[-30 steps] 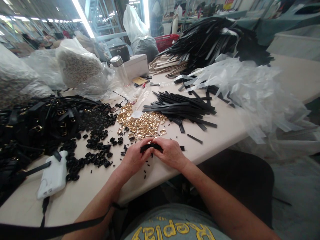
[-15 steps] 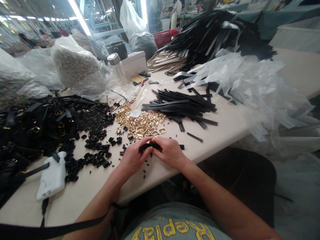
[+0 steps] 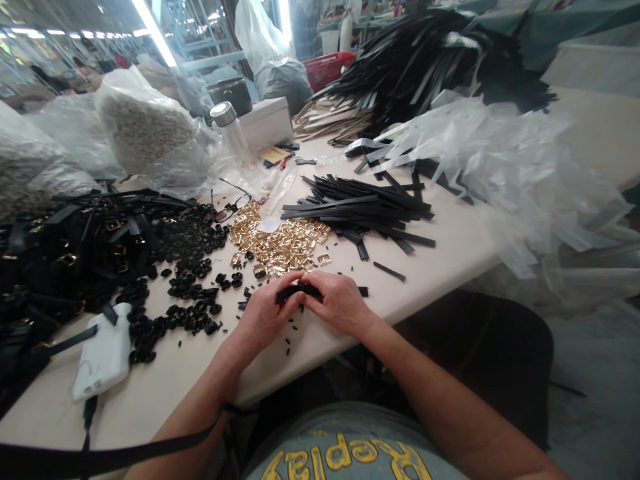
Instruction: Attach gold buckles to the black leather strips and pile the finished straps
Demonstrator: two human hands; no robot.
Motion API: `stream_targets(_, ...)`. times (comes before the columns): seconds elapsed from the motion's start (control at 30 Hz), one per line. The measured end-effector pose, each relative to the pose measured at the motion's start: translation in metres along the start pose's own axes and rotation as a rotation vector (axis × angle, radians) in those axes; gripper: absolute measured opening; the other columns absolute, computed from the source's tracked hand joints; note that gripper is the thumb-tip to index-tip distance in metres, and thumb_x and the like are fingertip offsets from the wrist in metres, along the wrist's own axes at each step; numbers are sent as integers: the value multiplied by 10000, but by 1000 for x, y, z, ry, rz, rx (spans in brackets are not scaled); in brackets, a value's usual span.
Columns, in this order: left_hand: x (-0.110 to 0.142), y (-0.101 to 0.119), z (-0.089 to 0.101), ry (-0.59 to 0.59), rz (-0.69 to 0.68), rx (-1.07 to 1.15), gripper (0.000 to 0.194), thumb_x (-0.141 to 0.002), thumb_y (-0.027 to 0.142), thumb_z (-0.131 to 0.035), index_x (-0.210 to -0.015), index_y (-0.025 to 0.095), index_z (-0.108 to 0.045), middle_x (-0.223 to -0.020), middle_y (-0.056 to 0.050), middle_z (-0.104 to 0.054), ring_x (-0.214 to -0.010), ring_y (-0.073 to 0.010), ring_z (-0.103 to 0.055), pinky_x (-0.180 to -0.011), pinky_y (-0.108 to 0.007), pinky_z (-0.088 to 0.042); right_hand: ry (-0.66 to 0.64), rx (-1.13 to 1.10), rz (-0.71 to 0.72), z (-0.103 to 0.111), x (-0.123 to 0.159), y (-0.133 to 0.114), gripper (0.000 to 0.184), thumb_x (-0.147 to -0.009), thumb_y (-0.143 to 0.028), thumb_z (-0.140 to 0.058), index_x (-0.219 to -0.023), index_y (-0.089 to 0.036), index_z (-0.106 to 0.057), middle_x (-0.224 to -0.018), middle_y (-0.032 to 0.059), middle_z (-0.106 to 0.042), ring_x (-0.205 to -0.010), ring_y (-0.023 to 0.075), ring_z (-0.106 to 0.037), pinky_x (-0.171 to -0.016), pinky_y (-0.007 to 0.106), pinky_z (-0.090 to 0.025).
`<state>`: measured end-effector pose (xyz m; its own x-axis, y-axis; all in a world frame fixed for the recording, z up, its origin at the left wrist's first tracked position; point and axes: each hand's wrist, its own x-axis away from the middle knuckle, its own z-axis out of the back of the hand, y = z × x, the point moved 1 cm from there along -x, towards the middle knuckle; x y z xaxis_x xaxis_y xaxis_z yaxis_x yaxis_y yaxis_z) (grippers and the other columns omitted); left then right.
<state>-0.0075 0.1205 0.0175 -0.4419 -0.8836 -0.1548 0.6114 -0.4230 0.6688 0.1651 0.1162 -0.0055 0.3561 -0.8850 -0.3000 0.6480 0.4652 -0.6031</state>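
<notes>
Both hands meet near the table's front edge, pinching one black strap [image 3: 311,291] that bends between them. My left hand [image 3: 267,308] has thumb and fingers closed on its left part. On the other side, my right hand [image 3: 339,301] grips it, and a black end shows past the knuckles. Fingers cover most of the strap, so any buckle on it is hidden. Just beyond the hands lies a heap of gold buckles [image 3: 287,247]. Loose black straps [image 3: 360,207] are piled behind to the right. Small black loops [image 3: 193,313] are scattered to the left.
Finished-looking black straps with buckles [image 3: 75,240] fill the table's left side. A white power bank [image 3: 104,350] with a cable lies at front left. Glasses [image 3: 234,208], a bottle [image 3: 233,130] and a white box [image 3: 267,125] stand farther back. Plastic strips [image 3: 500,153] overhang the right edge.
The hands keep almost the same place and grip on the black strap. The whole view has shifted very slightly.
</notes>
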Motion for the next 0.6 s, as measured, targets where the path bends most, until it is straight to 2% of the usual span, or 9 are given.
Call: stream_targets(0.6, 0, 2, 0, -15, 21, -4, 297, -897, 250, -530, -1187, 225, -586, -1125, -59, -696, -995, -211, -651, -864, -336, -496, -6, -19, -2, 0, 0, 0, 149, -868, -275, -635, -1002, -208, -624, -955, 27, -693, -852, 168, -626, -721, 254, -396)
